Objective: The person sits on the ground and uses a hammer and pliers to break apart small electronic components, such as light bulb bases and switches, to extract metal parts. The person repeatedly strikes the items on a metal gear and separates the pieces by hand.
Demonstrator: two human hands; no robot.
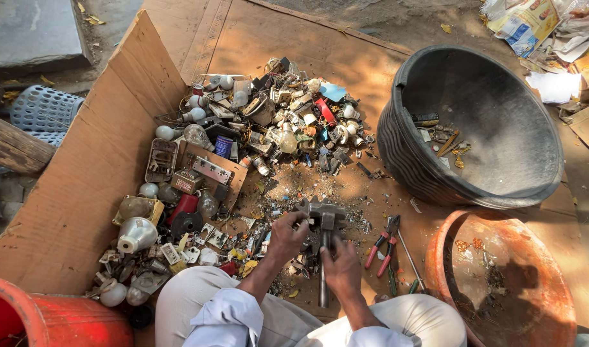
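While the right hand (341,266) grips the hammer (325,222) by its handle, the left hand (288,234) is closed around a small scrap piece just left of the hammer head. A short, square strike with fingers clear would probably serve best. Red-handled pliers (383,247) lie right of the hammer, the scrap pile (256,135) beyond it.

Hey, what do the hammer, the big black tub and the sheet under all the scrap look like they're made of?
The hammer, gripped by the right hand, looks like plain steel: dull grey head and a bare grey shaft. The left hand rests beside its head. The black tub seems rubber or thick plastic, matte with ribbed sides. The sheet is brown cardboard, creased and folded up at the edge.
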